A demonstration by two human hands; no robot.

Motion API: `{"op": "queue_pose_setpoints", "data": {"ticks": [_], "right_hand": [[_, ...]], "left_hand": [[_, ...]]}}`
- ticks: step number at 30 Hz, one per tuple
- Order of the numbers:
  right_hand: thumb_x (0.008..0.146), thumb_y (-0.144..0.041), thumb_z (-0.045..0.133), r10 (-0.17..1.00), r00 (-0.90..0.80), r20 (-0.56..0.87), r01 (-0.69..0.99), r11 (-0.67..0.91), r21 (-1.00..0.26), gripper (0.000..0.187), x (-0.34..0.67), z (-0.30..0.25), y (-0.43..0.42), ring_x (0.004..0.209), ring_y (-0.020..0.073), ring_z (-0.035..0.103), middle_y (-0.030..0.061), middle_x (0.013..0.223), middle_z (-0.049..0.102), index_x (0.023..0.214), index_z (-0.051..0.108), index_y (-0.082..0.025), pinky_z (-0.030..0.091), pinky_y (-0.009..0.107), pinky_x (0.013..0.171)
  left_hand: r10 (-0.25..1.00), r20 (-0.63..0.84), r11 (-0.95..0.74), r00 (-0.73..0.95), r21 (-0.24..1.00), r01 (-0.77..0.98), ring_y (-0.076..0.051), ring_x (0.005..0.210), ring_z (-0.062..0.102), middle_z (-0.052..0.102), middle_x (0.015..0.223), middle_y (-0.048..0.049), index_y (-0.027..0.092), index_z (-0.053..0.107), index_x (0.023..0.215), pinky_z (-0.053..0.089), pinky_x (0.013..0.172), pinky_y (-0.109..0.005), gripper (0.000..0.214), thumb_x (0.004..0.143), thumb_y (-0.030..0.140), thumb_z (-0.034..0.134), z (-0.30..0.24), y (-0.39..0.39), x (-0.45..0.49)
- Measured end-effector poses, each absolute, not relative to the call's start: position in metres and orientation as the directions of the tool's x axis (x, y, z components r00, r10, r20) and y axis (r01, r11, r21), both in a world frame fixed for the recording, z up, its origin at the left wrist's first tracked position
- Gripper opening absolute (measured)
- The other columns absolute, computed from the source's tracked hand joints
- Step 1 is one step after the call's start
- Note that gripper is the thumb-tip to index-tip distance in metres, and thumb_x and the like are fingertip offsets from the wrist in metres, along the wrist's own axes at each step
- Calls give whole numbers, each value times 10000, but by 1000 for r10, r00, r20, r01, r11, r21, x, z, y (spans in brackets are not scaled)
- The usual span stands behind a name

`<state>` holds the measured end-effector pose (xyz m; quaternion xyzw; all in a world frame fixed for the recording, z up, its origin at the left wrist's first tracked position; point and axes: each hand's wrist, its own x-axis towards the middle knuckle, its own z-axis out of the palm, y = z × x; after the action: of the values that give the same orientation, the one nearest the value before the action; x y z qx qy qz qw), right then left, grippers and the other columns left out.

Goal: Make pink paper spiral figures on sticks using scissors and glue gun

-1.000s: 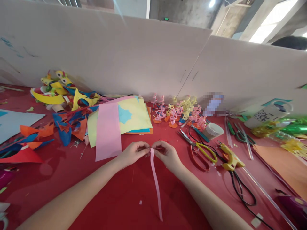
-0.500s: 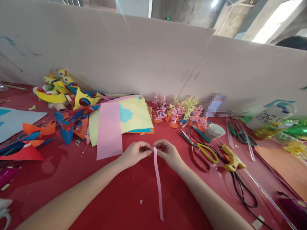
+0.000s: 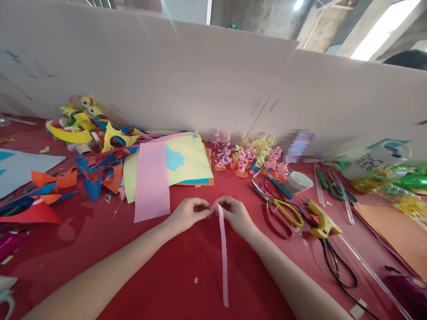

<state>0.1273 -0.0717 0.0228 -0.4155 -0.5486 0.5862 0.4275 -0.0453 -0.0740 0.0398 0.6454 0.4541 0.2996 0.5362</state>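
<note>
A narrow pink paper strip hangs down toward me, its upper end pinched at the fingertips. My left hand and my right hand meet there, thumbs and forefingers closed on that end. The exact grip is partly hidden by the fingers. Left of my hands, a wider pink paper sheet lies over yellow paper with a blue cut shape on it. Pink and yellow curled paper pieces on round bases stand beyond my right hand.
Right of my hands lie scissors, a yellow glue gun with a black cord, and a white cup. Coloured paper cutouts pile up at the left. A white partition stands behind the red table.
The strip's upper part has shifted slightly right between the fingers, and its hanging length has swung a little to the right. Both hands stay almost in place.
</note>
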Motion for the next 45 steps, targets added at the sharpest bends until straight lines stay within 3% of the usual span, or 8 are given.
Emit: {"op": "queue_pose_setpoints", "data": {"ticks": [15, 20, 26, 34, 36, 39, 42, 45], "right_hand": [[683, -432, 676, 957, -281, -75, 24, -71, -997, 256, 128, 23, -71, 555, 117, 502, -12, 595, 580, 676, 650, -178, 419, 250, 576], [658, -431, 697, 962, -258, -92, 20, -90, -996, 264, 129, 20, -70, 554, 116, 514, -19, 592, 578, 687, 646, -174, 424, 247, 582], [626, -462, 714, 955, -276, -109, 13, -110, -994, 296, 129, 20, -69, 547, 124, 533, -13, 588, 597, 670, 641, -179, 439, 254, 575], [672, -511, 669, 960, -217, -179, -42, -192, -980, 402, 129, 27, -72, 415, 75, 400, -33, 455, 493, 502, 569, -161, 319, 212, 415], [723, -501, 631, 952, -251, -177, -131, -214, -968, 381, 129, 30, -73, 465, 87, 471, -8, 522, 558, 565, 614, -154, 384, 215, 465], [699, -397, 692, 954, -286, -85, -213, -149, -966, 228, 129, 33, -74, 688, 130, 598, 15, 740, 658, 767, 671, -181, 479, 261, 700], [682, -321, 714, 961, -276, 8, -232, -59, -971, 311, 127, 32, -74, 904, 165, 607, 26, 928, 663, 966, 634, -224, 455, 324, 871], [693, -307, 694, 970, -225, 92, -210, 43, -977, 365, 127, 29, -73, 979, 178, 580, 46, 1019, 625, 1030, 578, -230, 458, 344, 886]], "left_hand": [[915, -85, -59, 394, 939, 339, -162, 758, 632, 681, 790, -14, 172, 637, 785, 483, 724, -272, 86, 718, 182, 584, 42, -76, -43], [901, -95, -9, 423, 971, 239, -163, 758, 621, 669, 778, -22, 163, 647, 810, 481, 743, -283, 144, 756, 286, 595, 41, -76, -43], [899, -88, -41, 428, 959, 282, -158, 710, 608, 654, 717, -10, 170, 655, 776, 481, 720, -286, 148, 778, 297, 578, 39, -74, -46], [898, -104, 16, 427, 979, 205, -153, 701, 600, 651, 705, -13, 169, 651, 711, 474, 724, -284, 112, 754, 259, 600, 42, -74, -47], [901, -127, 54, 414, 982, 184, -153, 692, 595, 650, 691, -16, 165, 651, 698, 471, 724, -292, 118, 748, 264, 609, 43, -74, -47], [899, -151, 91, 410, 983, 162, -153, 693, 589, 658, 705, -23, 164, 667, 740, 465, 724, -299, 129, 754, 278, 607, 44, -74, -48], [902, -143, 89, 407, 985, 149, -145, 678, 575, 651, 702, -23, 160, 674, 747, 460, 708, -291, 147, 759, 291, 608, 42, -72, -49], [916, -123, 84, 383, 990, 116, -147, 680, 574, 642, 690, -19, 157, 671, 738, 460, 698, -288, 162, 747, 312, 624, 39, -71, -50]]}}
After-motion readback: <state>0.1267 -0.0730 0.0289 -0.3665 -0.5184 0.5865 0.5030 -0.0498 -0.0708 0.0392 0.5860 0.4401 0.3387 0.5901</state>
